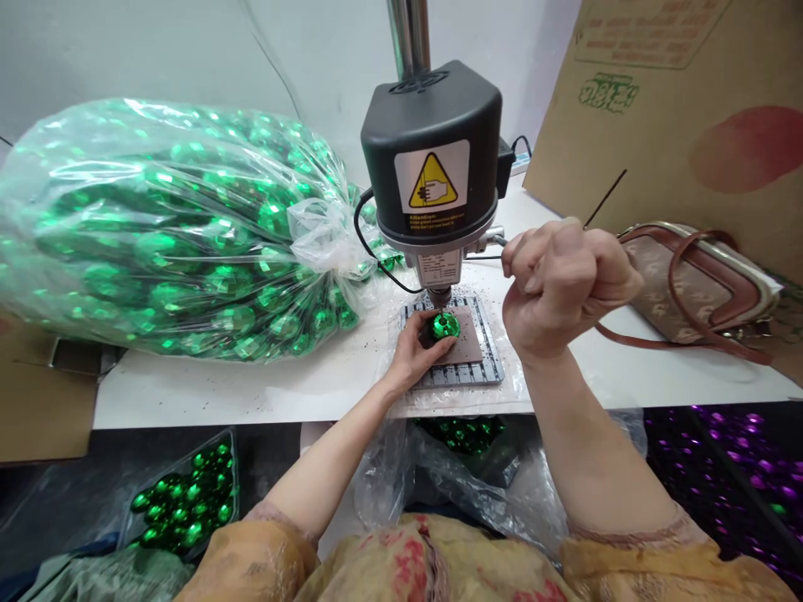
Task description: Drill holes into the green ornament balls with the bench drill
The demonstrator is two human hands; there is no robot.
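Note:
A shiny green faceted ball (447,326) rests on a brown board on the slotted metal base (494,372) of a small drill press (432,150). My left hand (415,351) grips the ball from its left side, thumb in front and fingers behind. Right above the ball sits the drill chuck (440,296); whether the bit touches the ball is too small to tell. Raised to the right of the machine, my right hand (561,280) is closed in a fist around the feed lever (497,239), most of which the fingers hide.
A big clear bag of green balls (188,234) lies left on the white table (251,393). A handbag (703,284) and a cardboard box (677,100) stand right. Below the table edge are a tray of green balls (188,493), plastic sheeting (502,493) and purple balls (746,451).

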